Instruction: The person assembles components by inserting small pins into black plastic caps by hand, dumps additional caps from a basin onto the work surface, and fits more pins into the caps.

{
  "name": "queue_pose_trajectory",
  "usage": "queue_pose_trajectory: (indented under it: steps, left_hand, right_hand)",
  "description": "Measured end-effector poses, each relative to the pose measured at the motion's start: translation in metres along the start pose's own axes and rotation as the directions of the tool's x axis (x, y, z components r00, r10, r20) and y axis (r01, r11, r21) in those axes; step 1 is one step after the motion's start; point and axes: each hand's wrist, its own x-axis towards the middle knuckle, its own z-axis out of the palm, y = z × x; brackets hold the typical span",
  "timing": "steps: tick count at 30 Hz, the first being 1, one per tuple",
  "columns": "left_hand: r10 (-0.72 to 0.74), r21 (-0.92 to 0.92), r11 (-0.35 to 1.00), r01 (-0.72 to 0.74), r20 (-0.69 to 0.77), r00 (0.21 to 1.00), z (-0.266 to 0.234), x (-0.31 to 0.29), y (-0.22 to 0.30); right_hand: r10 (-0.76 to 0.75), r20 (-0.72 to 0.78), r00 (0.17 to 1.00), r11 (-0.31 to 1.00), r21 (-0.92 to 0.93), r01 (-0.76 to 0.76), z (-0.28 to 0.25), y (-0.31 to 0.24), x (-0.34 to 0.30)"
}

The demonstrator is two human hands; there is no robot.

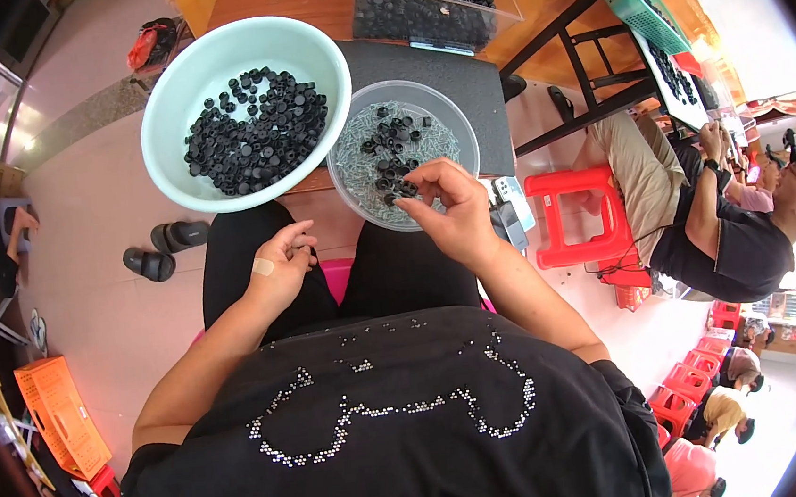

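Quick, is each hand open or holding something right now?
Left hand: loosely curled; can't tell if it holds anything.
Right hand: half-closed at the black pieces; can't tell if one's held.

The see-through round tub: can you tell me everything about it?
The tub is round, open on top and looks plastic. It stands upright on a dark grey surface beside a bigger pale-green basin. Inside lie lots of thin, shiny, pale pieces with small black caps on top. The right hand is over its near side; whether it touches the tub is unclear.
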Motion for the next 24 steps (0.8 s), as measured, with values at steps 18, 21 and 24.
queue_pose_trajectory:
  steps: [18,21,24]
  left_hand:
    - [-0.009,-0.058,0.998,0.011,0.031,0.999,-0.007,0.011,-0.016]
    - [-0.01,-0.06,0.998,0.013,0.039,0.999,-0.007,0.01,-0.014]
    - [-0.001,-0.068,0.998,0.004,0.041,0.999,-0.007,0.013,-0.02]
  right_hand:
    - [0.282,0.023,0.959,0.836,0.485,-0.257,0.012,-0.024,-0.003]
    - [0.354,0.034,0.935,0.764,0.567,-0.309,0.014,-0.026,-0.003]
    - [0.402,0.105,0.909,0.626,0.694,-0.357,0.012,-0.024,-0.002]
